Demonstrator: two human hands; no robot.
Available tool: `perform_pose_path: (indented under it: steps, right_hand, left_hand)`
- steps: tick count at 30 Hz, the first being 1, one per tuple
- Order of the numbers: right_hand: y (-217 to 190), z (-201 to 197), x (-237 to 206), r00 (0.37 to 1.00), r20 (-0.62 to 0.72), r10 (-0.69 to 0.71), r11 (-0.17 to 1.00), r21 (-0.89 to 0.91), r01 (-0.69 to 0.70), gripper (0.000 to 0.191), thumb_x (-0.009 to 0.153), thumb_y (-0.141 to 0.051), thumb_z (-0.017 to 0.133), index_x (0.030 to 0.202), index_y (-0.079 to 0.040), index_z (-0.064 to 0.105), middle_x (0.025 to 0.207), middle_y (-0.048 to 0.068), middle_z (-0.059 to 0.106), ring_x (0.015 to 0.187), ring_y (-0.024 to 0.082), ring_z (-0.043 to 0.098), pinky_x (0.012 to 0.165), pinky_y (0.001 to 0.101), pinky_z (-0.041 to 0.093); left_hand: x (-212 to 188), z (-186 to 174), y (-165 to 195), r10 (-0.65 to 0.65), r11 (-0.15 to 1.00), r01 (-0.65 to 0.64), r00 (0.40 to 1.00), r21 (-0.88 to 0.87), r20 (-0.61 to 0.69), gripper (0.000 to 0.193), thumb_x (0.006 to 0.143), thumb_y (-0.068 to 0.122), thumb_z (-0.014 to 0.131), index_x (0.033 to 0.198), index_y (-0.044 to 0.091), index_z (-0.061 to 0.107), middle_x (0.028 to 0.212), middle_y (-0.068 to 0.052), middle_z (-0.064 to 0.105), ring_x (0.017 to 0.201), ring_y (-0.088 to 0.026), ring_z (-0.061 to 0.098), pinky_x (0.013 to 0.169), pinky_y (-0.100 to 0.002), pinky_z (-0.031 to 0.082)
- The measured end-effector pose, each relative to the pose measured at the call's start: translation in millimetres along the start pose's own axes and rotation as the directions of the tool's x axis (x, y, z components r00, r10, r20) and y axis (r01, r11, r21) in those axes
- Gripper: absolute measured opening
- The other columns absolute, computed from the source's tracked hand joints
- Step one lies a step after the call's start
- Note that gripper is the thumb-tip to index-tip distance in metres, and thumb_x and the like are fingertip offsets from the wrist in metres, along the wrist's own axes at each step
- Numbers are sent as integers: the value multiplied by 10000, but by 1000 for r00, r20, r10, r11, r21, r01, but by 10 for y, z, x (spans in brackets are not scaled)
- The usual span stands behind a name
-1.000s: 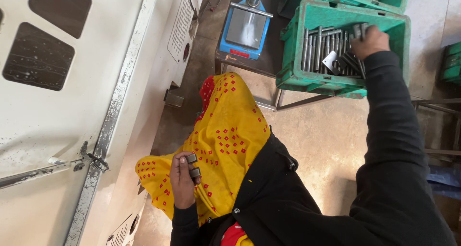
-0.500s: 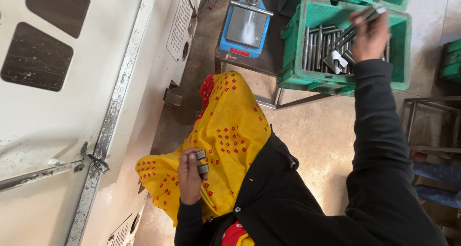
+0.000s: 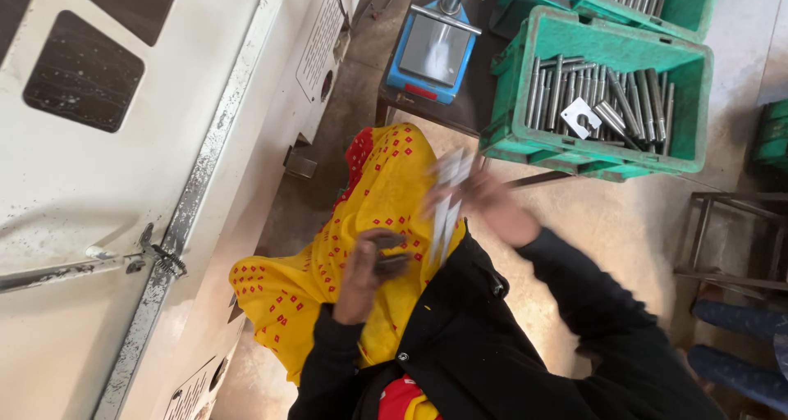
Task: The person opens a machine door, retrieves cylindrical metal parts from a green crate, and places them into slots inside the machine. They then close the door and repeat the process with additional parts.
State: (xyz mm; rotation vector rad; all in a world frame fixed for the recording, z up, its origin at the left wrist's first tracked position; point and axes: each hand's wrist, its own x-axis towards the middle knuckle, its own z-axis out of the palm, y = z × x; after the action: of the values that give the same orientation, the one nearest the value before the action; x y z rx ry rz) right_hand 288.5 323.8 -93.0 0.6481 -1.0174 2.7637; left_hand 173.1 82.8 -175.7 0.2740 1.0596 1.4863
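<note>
My right hand [image 3: 491,207] is blurred in motion above my lap, gripping a few long metal rods [image 3: 447,198] that point down toward my left hand. My left hand [image 3: 365,271] rests on the yellow cloth with red dots [image 3: 369,190] over my lap and holds a small dark metal gauge [image 3: 392,260]. The rods' lower ends nearly reach that gauge. A green crate [image 3: 525,129] of several similar metal rods [image 3: 607,100] stands beyond my right hand.
A blue weighing scale [image 3: 435,47] sits on a dark table left of the crate. A second green crate [image 3: 681,6] lies behind. A large white machine body [image 3: 123,182] fills the left. A metal frame [image 3: 730,239] stands at right on the concrete floor.
My right hand left the green crate and swung back to my lap carrying rods. My left hand stayed on the cloth with the gauge.
</note>
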Motion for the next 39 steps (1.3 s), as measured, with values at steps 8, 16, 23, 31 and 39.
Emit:
perform_pose_path:
  steps: [8,16,23,31,39]
  right_hand:
    - [778,182,-317,623,-780,-59,177,-622,-763,375,1005,-228,658,1340,-64,618,1137,128,734,1015,235,752,849,312,590]
    - [802,216,-344,847,-513,-136,32,-857,-514,223,843,-85,765,1057,-56,710,1033,114,701,960,270,700,830,357,577]
    - [-442,58,-595,550,-296,-781,-251,-657,-710,169,1018,116,629,1086,-36,660,1057,93,726,923,200,720,824,345,577]
    - [-624,353,35,449,22,-893,-246,-860,-448,332,896,68,645,1196,-12,529,1257,98,597,1181,242,614,1021,409,559]
    - [-348,1510,839,274,305,-912,-1,-671,742,282,896,-16,607,1155,-67,508,1208,46,592,1136,203,609,956,364,582]
  left_hand:
    - [-17,-29,-291,-120,957,102,992,-271,-49,265,1093,301,536,1254,93,503,1090,-109,669,942,-279,741,636,-310,552]
    - [16,207,58,23,936,2,998,-352,66,349,1042,336,533,1340,170,460,1237,-105,633,1117,-223,687,909,-443,615]
    - [-32,-31,26,75,895,-108,993,-433,-92,303,1047,328,540,1298,163,497,1274,-221,645,1127,-345,686,943,-468,602]
    - [-134,-348,-311,-10,864,-131,961,-486,-277,247,1029,311,547,1226,165,521,1174,-155,678,1095,-318,701,920,-453,606]
    - [-153,-287,-348,10,851,-171,951,-497,-310,191,1052,303,511,1186,173,549,1125,-113,670,1063,-300,714,908,-442,592]
